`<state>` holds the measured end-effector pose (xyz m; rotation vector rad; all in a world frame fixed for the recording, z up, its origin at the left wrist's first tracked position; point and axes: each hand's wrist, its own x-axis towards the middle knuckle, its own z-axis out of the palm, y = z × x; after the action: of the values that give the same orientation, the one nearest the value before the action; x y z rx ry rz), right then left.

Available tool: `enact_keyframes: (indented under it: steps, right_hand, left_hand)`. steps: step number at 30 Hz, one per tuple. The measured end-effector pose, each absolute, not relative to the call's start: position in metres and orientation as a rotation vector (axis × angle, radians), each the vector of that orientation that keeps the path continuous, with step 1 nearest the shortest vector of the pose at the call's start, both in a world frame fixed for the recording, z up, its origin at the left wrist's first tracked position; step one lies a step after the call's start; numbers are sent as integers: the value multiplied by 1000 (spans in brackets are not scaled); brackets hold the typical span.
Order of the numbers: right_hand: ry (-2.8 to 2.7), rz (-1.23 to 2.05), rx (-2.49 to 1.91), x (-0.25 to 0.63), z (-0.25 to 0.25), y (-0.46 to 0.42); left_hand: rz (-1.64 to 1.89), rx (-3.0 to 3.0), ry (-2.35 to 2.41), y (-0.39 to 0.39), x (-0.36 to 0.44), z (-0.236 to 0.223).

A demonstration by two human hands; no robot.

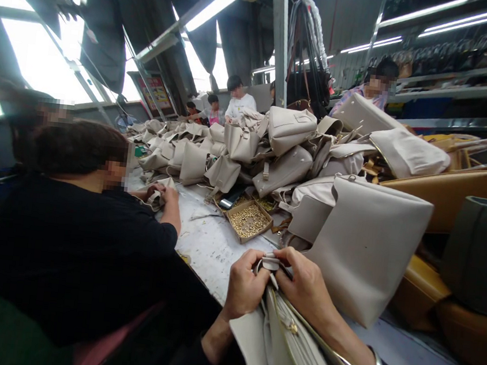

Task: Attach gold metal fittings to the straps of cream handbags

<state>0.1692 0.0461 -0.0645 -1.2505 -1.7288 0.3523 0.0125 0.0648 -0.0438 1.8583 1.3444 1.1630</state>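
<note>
At the near edge of the tabletop (206,242), both hands are pinched together on a small strap tab (270,263) at the top of a pale handbag (291,344) lying across the person's lap. The left hand (245,284) grips the tab from the left, the right hand (307,288) from the right. A box of brass fittings (249,220) sits just beyond. The tab could slip from the fingers if the bag slides off the lap; a neighbour's elbow is close.

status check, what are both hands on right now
Left hand and right hand both pinching the strap at the top of the beige bag. Box of brass studs just ahead. Co-worker's arm close on the left.
</note>
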Motion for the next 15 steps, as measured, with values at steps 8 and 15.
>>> enact_keyframes:
  steps: [8,15]
  right_hand:
    - [-1689,322,-1190,164,-62,36]
    - [-1825,470,-1149,182,-15,44]
  left_hand:
    - [1244,1769,1244,63,8,-49]
    - [1258,1505,1228,54,1,-48]
